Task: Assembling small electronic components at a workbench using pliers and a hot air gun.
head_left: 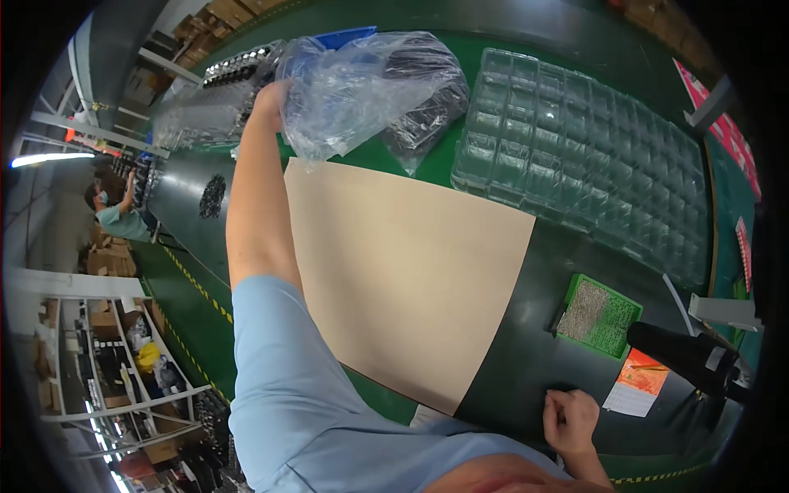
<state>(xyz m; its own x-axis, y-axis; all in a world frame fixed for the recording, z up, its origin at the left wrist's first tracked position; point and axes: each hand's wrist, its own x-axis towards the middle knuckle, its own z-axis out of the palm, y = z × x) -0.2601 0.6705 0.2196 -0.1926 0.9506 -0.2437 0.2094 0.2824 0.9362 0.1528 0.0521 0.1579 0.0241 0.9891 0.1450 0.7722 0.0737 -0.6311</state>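
Observation:
My left arm stretches to the far left side of the bench. My left hand [272,96] is at the edge of a clear plastic bag [341,99], its fingers hidden by the crumpled film. Inside or under the film, a blue tray [345,37] shows at the back. Beside it lies a plastic bag of black parts [423,103]. Close to the bench's near edge, my right hand [569,419] rests with its fingers curled in, and nothing shows in it. A large sheet of tan cardboard [411,271] lies between my hands.
A clear compartment tray [575,148] spans the right back. Nearer stand a green box of small metal parts [598,316], an orange and white card [637,382] and a black tool [682,357]. Small black parts [212,197] lie left of my arm. A co-worker [119,214] is far left.

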